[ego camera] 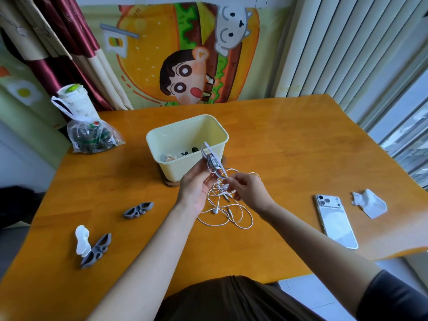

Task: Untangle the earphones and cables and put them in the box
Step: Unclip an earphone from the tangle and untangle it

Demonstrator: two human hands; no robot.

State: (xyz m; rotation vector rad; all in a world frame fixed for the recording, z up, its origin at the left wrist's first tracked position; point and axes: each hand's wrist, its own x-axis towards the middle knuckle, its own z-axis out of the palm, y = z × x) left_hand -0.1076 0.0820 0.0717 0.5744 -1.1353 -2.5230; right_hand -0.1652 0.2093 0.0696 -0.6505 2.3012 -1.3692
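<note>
Head view: just before the box (pixel 183 169), left hand (pixel 196 191) grips a grey winder (pixel 214 162); right hand (pixel 247 189) pinches the earphones (pixel 215 211) cord. Best to feed slack slowly, teasing loops apart.

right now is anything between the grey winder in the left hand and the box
Nothing visible blocks it: the box is open-topped, just behind the winder held by the left hand. The white earphone cable lies tangled below, pinched by the right hand.

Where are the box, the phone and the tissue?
box (pixel 172 167): head view, front wall
phone (pixel 337 224): head view, middle of its back
tissue (pixel 370 205): head view, its middle
</note>
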